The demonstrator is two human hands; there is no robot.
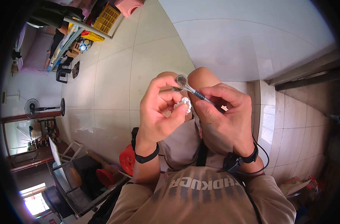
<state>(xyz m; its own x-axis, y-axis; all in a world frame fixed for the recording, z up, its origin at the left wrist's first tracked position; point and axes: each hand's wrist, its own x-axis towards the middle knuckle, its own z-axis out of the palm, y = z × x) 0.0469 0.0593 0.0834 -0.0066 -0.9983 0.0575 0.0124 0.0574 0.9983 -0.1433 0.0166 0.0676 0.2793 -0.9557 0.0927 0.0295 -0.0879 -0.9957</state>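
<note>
My left hand (160, 108) pinches a crumpled white tissue (184, 105) between thumb and fingers. Its raised index finger reaches the head end of a slim tool (194, 91). My right hand (228, 112) is closed on the thin grey handle of this tool, thumb below and fingers above. The tool forks at its far end into two rounded, dark-patterned, shiny heads; its exact kind I cannot make out. Both hands are above my knees, with the tissue just below and left of the tool, close to it but in the other hand.
A red round stool (127, 159) stands by my left elbow. At the far left are yellow crates (105, 18), a ball (84, 45) and a person's arm (55, 43) by a bed-like frame. A standing fan (33, 108) is at left. A white wall (248, 33) rises ahead on the right.
</note>
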